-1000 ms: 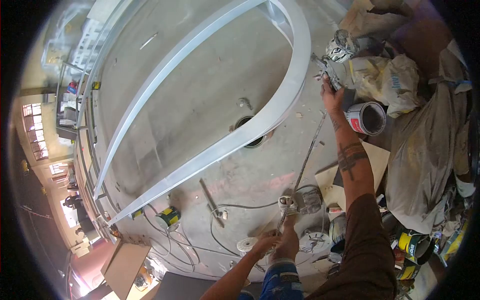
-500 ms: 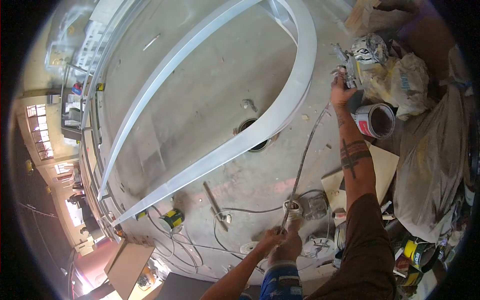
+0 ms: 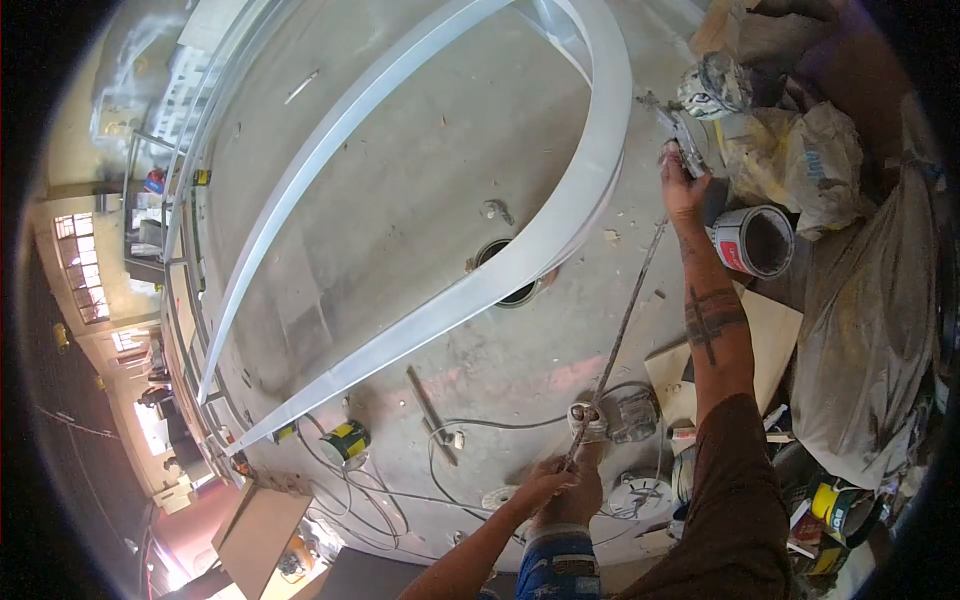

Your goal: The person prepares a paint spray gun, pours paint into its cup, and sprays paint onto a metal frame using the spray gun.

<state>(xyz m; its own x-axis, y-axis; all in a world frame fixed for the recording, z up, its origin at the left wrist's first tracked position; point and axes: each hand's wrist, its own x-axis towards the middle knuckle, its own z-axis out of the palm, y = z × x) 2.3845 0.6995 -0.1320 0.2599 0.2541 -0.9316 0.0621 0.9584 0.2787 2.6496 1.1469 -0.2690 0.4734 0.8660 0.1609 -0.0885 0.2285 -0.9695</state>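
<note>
My right hand (image 3: 684, 188) is stretched forward at the upper right, closed around a paint-spattered spray gun (image 3: 685, 140). From the gun a dark air hose (image 3: 628, 320) runs down toward my body. My left hand (image 3: 550, 482), low in the middle, is closed on that hose beside my leg. Left of the spray gun a large curved white piece (image 3: 608, 120) makes a long pointed loop over the floor. A gap lies between the gun and this piece. My fingers hide part of the gun's grip.
An open paint can (image 3: 757, 242) stands just right of my right forearm, near crumpled bags (image 3: 820, 165) and draped cloth (image 3: 860, 330). Under the white piece sits a round container (image 3: 507, 290). A yellow-and-black can (image 3: 345, 442) and coiled hoses (image 3: 380, 500) lie at the lower left.
My right hand has shifted slightly left, and the spray gun has tilted with it. The hose stretch between my hands has swung right and looks straighter. My left hand has barely moved.
</note>
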